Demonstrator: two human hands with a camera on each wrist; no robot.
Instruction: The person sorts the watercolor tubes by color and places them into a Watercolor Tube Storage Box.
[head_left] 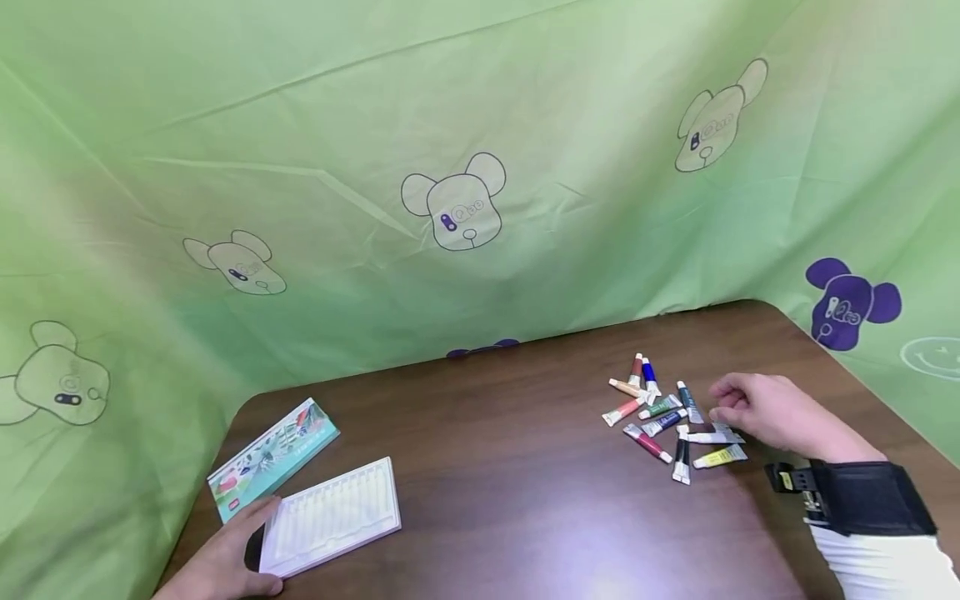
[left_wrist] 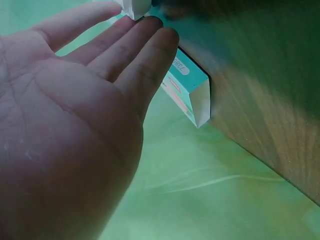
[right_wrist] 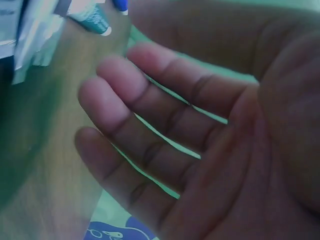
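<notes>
At the lower left of the head view, my left hand (head_left: 232, 550) holds a white tray (head_left: 333, 517) by its left end, fingers at the far corner and thumb at the near one. The tray has a row of narrow slots. In the left wrist view, the fingertips meet the tray's white edge (left_wrist: 136, 7). My right hand (head_left: 772, 412) hovers by a loose cluster of small paint tubes, fingers loosely bent and holding nothing. Closest to it are a dark teal tube (head_left: 689, 403) and a silvery tube (head_left: 716, 435); a yellow tube (head_left: 720, 457) and a black tube (head_left: 681, 458) lie nearer me.
Behind the tray lies a teal paint box (head_left: 273, 454) with a printed picture. More tubes, including a red tube (head_left: 647, 442) and a blue tube (head_left: 650, 377), lie at odd angles on the brown table (head_left: 487, 467). A green cloth (head_left: 360, 275) hangs around the table.
</notes>
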